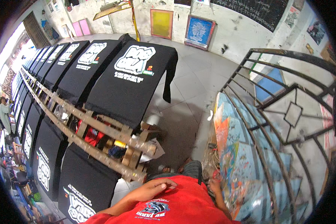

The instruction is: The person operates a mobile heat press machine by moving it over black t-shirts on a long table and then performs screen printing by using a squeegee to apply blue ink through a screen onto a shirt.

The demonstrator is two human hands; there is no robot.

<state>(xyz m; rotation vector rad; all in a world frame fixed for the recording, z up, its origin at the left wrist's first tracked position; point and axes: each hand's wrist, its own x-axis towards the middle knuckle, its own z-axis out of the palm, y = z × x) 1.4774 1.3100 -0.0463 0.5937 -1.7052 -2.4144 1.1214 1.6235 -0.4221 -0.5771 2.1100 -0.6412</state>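
My left hand lies against the front of my red shirt, fingers stretched out, holding nothing. At my right side, my right hand hangs low beside the painted blue steps. Its fingers are small and partly hidden, so their grip is unclear; a small red patch shows just above it. Closest to my left hand is the end of a long wooden rail. Beyond it, a black T-shirt with white lettering is spread flat, one sleeve hanging down. Another black T-shirt lies left of my hand.
Rows of black printed shirts run along both rails to the far left, where another person stands. A metal railing flanks the steps. A yellow framed screen and a blue framed screen lean against the wall.
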